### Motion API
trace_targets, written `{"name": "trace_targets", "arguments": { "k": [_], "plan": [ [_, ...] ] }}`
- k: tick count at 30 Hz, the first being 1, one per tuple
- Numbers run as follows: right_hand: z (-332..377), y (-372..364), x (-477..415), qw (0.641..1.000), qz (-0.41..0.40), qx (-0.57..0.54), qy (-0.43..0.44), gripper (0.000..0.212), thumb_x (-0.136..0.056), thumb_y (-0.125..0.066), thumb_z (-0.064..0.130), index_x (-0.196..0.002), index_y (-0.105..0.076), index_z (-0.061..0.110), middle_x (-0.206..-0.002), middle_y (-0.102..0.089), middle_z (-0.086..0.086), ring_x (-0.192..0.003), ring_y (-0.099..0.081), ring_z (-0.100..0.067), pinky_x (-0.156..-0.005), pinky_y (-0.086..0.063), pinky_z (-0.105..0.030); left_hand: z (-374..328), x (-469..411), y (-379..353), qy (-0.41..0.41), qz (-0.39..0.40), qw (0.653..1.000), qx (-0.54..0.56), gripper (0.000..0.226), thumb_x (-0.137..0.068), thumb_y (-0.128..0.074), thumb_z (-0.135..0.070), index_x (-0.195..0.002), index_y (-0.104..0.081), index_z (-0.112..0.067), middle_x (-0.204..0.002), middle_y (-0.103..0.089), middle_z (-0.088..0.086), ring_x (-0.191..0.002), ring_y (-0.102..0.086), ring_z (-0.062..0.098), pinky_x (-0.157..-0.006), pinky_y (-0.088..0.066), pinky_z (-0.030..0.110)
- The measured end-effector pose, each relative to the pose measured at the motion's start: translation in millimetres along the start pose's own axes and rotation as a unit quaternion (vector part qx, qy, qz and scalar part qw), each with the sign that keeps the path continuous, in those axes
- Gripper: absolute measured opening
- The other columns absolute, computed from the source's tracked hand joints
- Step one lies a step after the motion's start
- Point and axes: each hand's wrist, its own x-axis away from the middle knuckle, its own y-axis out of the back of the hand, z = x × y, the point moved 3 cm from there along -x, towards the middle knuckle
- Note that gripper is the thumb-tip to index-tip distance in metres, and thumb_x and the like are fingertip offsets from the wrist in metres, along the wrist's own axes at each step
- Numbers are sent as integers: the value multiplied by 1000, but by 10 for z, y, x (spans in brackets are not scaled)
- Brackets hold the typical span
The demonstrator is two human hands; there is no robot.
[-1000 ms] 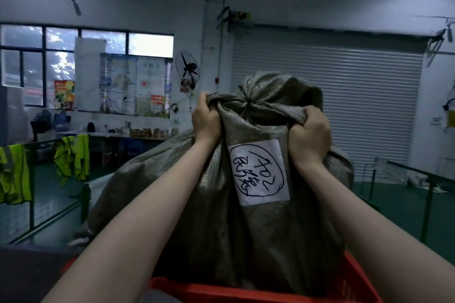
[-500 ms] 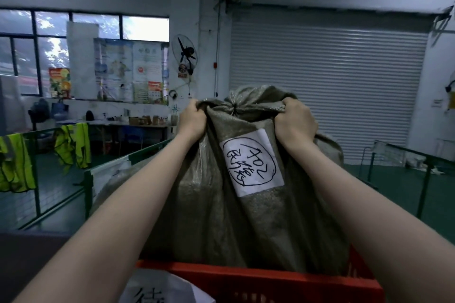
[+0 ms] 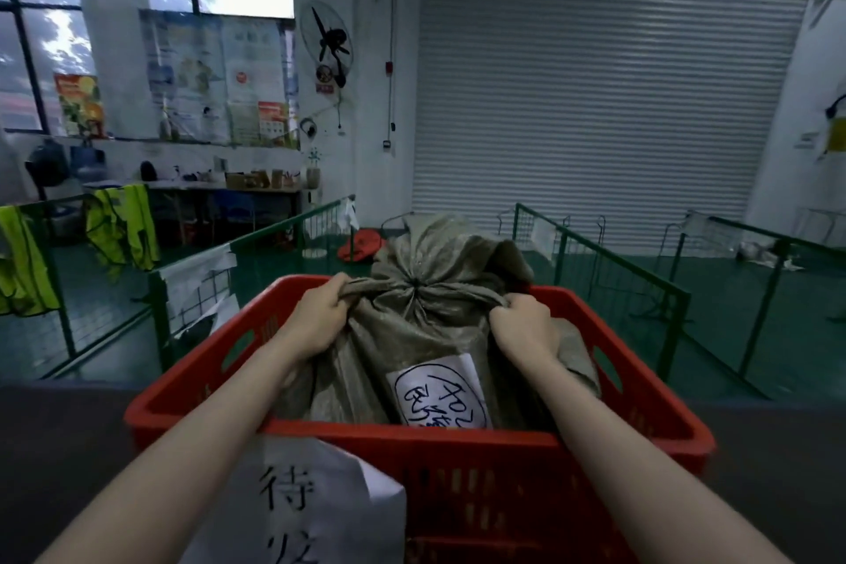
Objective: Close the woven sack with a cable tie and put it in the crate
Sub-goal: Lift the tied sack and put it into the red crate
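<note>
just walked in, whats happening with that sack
A person holds a grey-green woven sack by its bunched top, left hand and right hand gripping the fabric either side of the cinched neck. The sack is down inside the red crate, its top poking above the rim. The tie itself is too small to make out.

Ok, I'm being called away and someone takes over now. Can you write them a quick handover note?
Hands: left hand grips the woven sack left of its neck; right hand grips it on the right.
The sack's lower part is inside the red crate; whether it rests on the bottom is hidden.
Done: the neck is gathered shut, though the cable tie itself cannot be made out.
Left: settle the sack down if needed, then let go with both hands.
</note>
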Motion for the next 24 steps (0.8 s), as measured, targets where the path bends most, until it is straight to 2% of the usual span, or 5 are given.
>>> {"name": "trace_targets", "arguments": {
  "k": [6,8,12,19,24],
  "plan": [
    [-208,102,143,998,20,41,-33,27,-81,-45,22,-90,-64,5,-94,-60,-17,-92,-57,-35,-70,-38,-31,-238,231,-97,-15,28,999,-15,24,-95,-40,-14,-74,-43,-26,-91,-57,7,-85,-50,23,-66,-32,31],
    [-232,65,247,995,31,91,0,29,-85,-44,26,-91,-62,3,-104,-63,-20,-100,-58,-37,-71,-37,-31,-217,334,-130,20,80,996,-41,14,-96,-39,-16,-91,-51,-15,-108,-60,15,-96,-53,28,-73,-33,30],
    [-239,73,355,991,42,127,32,39,-90,-44,33,-102,-61,1,-114,-63,-21,-107,-57,-36,-72,-39,-32,-136,608,-218,80,243,956,-140,38,-97,-39,-28,-129,-40,-9,-135,-49,17,-118,-49,31,-88,-36,32],
    [-160,110,565,993,43,71,79,62,-91,-43,40,-143,-31,8,-145,-39,-19,-133,-37,-35,-109,-33,-44,-500,690,178,96,103,989,41,63,-91,-54,-25,-143,-24,-5,-132,-48,16,-112,-49,22,-91,-39,31],
    [23,369,739,993,-14,-75,87,42,-92,-44,28,-130,-50,11,-134,-52,-12,-122,-49,-28,-98,-39,-35,-836,787,366,45,85,994,47,44,-91,-52,-17,-133,-43,-10,-136,-48,15,-120,-50,27,-87,-38,28]
  ]
}}
